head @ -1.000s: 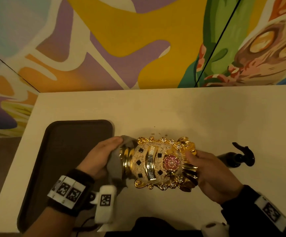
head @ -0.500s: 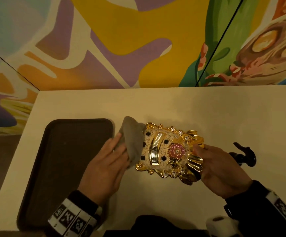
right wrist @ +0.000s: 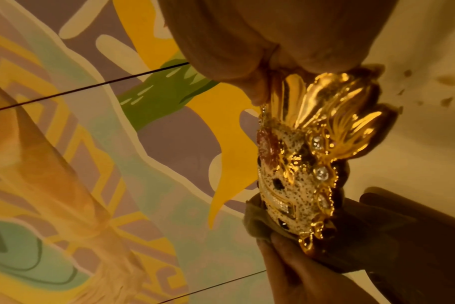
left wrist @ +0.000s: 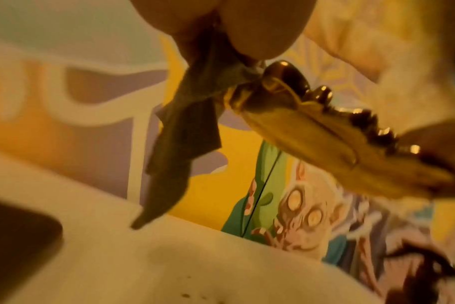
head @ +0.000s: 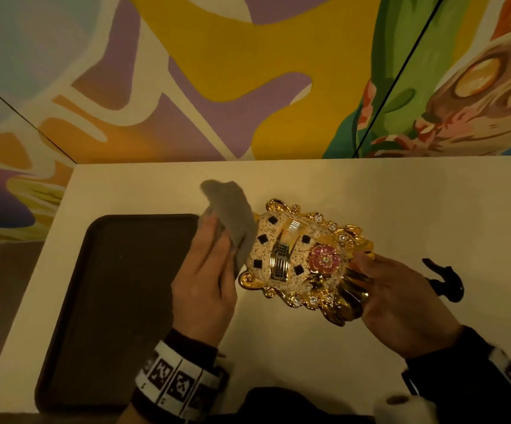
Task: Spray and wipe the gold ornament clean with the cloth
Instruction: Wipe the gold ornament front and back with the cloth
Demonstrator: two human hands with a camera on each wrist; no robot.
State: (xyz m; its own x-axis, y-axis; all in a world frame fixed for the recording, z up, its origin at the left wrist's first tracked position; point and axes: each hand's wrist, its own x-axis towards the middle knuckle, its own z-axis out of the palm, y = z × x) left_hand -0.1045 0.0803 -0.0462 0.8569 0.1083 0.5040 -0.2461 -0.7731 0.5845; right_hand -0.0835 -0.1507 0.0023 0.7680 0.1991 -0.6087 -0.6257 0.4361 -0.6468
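Note:
The gold ornament [head: 300, 258], studded with clear stones, black squares and a pink flower, is held above the cream table [head: 309, 185]. My right hand [head: 398, 298] grips its fluted gold end [right wrist: 325, 107]. My left hand [head: 208, 280] pinches the grey cloth [head: 232, 215] against the ornament's left edge. In the left wrist view the cloth [left wrist: 179, 131] hangs down from my fingers beside the ornament's underside [left wrist: 307, 127]. The black spray bottle [head: 444, 280] lies on the table just behind my right hand.
A dark brown tray [head: 116, 301] lies on the table's left part, under my left wrist. A painted mural wall [head: 248, 71] rises behind the table's far edge. A few small spots [right wrist: 444, 80] mark the tabletop.
The ornament has been lifted and turned so its jewelled face points up, tilted right. My left hand with the cloth has moved from its lower left end up to its upper left edge.

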